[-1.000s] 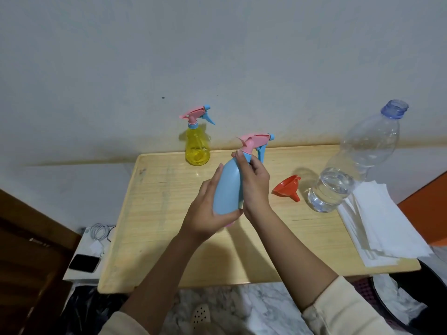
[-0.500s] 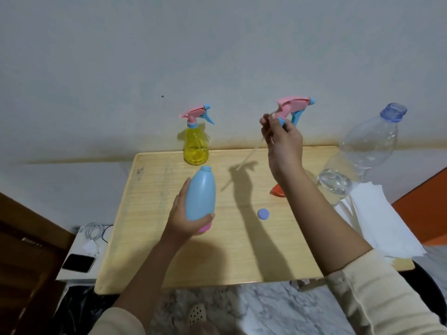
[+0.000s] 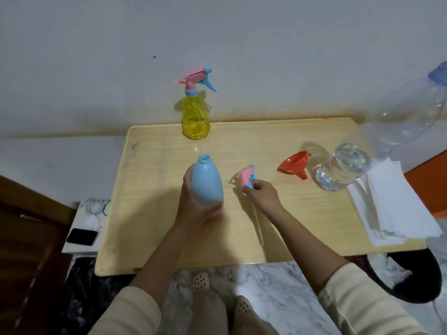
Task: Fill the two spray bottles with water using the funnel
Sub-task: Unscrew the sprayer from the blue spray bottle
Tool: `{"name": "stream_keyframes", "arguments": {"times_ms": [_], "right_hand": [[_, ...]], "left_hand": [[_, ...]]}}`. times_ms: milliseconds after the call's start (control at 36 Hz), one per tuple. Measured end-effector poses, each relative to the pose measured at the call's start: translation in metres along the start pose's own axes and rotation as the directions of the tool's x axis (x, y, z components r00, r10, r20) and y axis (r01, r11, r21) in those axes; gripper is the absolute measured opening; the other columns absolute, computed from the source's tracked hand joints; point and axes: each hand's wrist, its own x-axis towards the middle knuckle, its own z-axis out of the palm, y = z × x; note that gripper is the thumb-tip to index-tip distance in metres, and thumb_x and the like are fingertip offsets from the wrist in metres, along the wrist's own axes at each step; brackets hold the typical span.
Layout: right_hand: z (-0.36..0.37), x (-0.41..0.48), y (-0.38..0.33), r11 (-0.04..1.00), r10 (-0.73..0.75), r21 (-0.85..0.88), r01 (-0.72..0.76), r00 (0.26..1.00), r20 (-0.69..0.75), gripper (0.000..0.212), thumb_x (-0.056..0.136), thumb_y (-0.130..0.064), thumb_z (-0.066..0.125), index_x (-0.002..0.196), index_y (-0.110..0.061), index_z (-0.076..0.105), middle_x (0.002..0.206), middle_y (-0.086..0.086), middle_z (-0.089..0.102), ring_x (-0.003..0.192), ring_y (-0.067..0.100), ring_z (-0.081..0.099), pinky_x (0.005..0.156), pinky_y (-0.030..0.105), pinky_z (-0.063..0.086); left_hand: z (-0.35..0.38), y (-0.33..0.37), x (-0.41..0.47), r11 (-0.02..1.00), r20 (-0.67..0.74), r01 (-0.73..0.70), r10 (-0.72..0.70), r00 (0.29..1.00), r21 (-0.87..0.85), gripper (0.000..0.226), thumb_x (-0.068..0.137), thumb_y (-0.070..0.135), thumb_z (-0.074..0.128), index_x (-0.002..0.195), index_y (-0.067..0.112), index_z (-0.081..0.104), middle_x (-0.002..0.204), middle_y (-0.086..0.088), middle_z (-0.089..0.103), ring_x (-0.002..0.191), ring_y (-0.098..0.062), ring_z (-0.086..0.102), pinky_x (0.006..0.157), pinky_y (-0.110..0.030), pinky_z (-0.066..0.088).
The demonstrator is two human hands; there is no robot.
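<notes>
My left hand (image 3: 193, 209) grips the blue spray bottle (image 3: 207, 182), which stands upright on the wooden table (image 3: 150, 189) with its neck uncapped. My right hand (image 3: 262, 194) holds the pink and blue spray head (image 3: 246, 176) low at the tabletop just right of the bottle, its thin tube (image 3: 257, 226) trailing toward me. A yellow spray bottle (image 3: 195, 117) with its spray head on stands at the table's back edge. The red funnel (image 3: 294, 163) lies on its side to the right. Beside it stands a large clear water bottle (image 3: 346, 168), uncapped and partly full.
A stack of white paper sheets (image 3: 391, 204) lies on the table's right end. To the left, a low white stand (image 3: 79, 240) carries a phone (image 3: 81, 236) and cables. A dark round object (image 3: 416, 279) sits on the floor at the right. The wall is close behind the table.
My right hand unscrewed the spray head, lifted it out with its tube, then lowered it to the tabletop. The left hand set the blue bottle upright.
</notes>
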Motion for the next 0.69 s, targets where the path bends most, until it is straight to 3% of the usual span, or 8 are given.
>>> {"name": "stream_keyframes", "arguments": {"times_ms": [56, 111, 194, 250, 306, 500, 611, 694], "right_hand": [[0.005, 0.003, 0.006, 0.995, -0.048, -0.087, 0.046, 0.999, -0.016, 0.022, 0.087, -0.019, 0.063, 0.070, -0.009, 0.054, 0.064, 0.001, 0.047, 0.063, 0.016, 0.041, 0.052, 0.008, 0.034], [0.008, 0.004, 0.009, 0.987, -0.085, -0.143, 0.076, 0.995, -0.059, 0.017, 0.086, -0.019, 0.064, 0.092, -0.004, 0.062, 0.080, 0.003, 0.054, 0.077, 0.016, 0.046, 0.059, 0.001, 0.033], [0.008, 0.008, 0.012, 0.985, -0.100, -0.151, 0.082, 0.989, -0.112, 0.029, 0.083, -0.019, 0.066, 0.104, 0.000, 0.057, 0.089, 0.004, 0.055, 0.082, 0.016, 0.048, 0.059, 0.019, 0.030], [0.008, 0.011, 0.013, 0.983, -0.098, -0.169, 0.076, 0.987, -0.125, 0.028, 0.082, -0.020, 0.067, 0.100, -0.002, 0.056, 0.092, 0.006, 0.057, 0.083, 0.017, 0.049, 0.064, 0.020, 0.028], [0.008, 0.014, 0.014, 0.983, -0.091, -0.173, 0.068, 0.987, -0.132, 0.027, 0.081, -0.021, 0.069, 0.096, -0.004, 0.056, 0.092, 0.007, 0.059, 0.084, 0.019, 0.051, 0.069, 0.025, 0.034], [0.008, 0.017, 0.008, 0.991, -0.058, -0.127, 0.036, 0.983, -0.175, 0.031, 0.078, -0.024, 0.074, 0.094, -0.005, 0.055, 0.078, -0.003, 0.051, 0.077, 0.015, 0.050, 0.064, 0.025, 0.037], [0.010, 0.015, 0.011, 0.973, -0.157, -0.198, 0.116, 0.966, -0.204, 0.035, 0.078, -0.028, 0.073, 0.099, -0.003, 0.059, 0.097, 0.007, 0.059, 0.093, 0.020, 0.053, 0.074, 0.025, 0.039], [0.000, 0.009, 0.012, 0.944, -0.312, -0.207, 0.258, 0.902, -0.299, 0.034, 0.080, -0.018, 0.070, 0.108, -0.003, 0.058, 0.113, 0.012, 0.052, 0.109, 0.024, 0.047, 0.083, 0.019, 0.031]], "left_hand": [[0.004, -0.003, 0.002, 1.000, 0.002, 0.000, 0.000, 1.000, 0.008, 0.110, 0.045, 0.038, 0.083, 0.137, 0.033, 0.023, 0.139, 0.002, 0.038, 0.124, -0.019, 0.044, 0.095, -0.030, 0.047], [0.006, -0.004, 0.003, 1.000, -0.009, -0.006, 0.006, 1.000, 0.015, 0.108, 0.045, 0.039, 0.082, 0.136, 0.036, 0.023, 0.136, 0.005, 0.036, 0.124, -0.016, 0.041, 0.093, -0.026, 0.045], [0.011, -0.008, 0.007, 0.998, -0.027, -0.040, 0.042, 0.999, 0.058, 0.110, 0.048, 0.036, 0.084, 0.139, 0.031, 0.022, 0.134, 0.006, 0.031, 0.121, -0.008, 0.035, 0.092, -0.019, 0.039], [0.014, -0.007, 0.008, 0.995, -0.029, -0.044, 0.046, 0.999, 0.086, 0.109, 0.053, 0.026, 0.086, 0.140, 0.030, 0.021, 0.130, 0.008, 0.027, 0.115, 0.000, 0.030, 0.086, -0.010, 0.034], [0.017, -0.007, 0.009, 0.992, -0.024, -0.054, 0.057, 0.998, 0.113, 0.106, 0.055, 0.027, 0.082, 0.140, 0.030, 0.019, 0.129, 0.009, 0.024, 0.115, 0.001, 0.027, 0.091, -0.015, 0.034], [0.019, -0.008, 0.010, 0.989, 0.006, -0.091, 0.091, 0.996, 0.113, 0.097, 0.059, 0.050, 0.069, 0.141, 0.031, 0.022, 0.132, 0.019, 0.027, 0.125, -0.010, 0.032, 0.100, -0.034, 0.040], [0.019, -0.007, 0.010, 0.992, -0.030, -0.088, 0.091, 0.995, 0.088, 0.091, 0.063, 0.053, 0.069, 0.141, 0.033, 0.027, 0.129, 0.029, 0.030, 0.123, -0.003, 0.035, 0.101, -0.038, 0.043], [0.018, -0.004, 0.011, 0.993, -0.065, -0.096, 0.101, 0.993, 0.075, 0.089, 0.064, 0.054, 0.070, 0.140, 0.029, 0.032, 0.130, 0.015, 0.037, 0.122, -0.005, 0.038, 0.101, -0.039, 0.044]]}}
